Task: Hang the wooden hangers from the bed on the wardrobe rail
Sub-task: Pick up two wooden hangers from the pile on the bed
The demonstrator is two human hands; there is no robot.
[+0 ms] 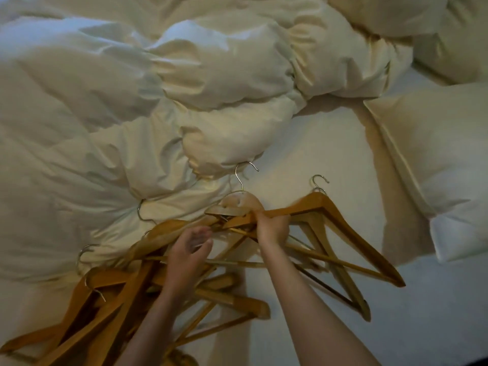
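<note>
The right hand grips a wooden hanger lying toward three o'clock on the bed. The left hand, fingers loosely curled, hovers over the hanger pile at seven o'clock.

A tangled pile of wooden hangers fills the lower left and centre of the frame, their arms crossed and metal hooks jutting toward a rumpled duvet that crowds the whole upper left. Pillows block the right edge. Bare sheet lies open in the centre right and along the lower right corner.
</note>
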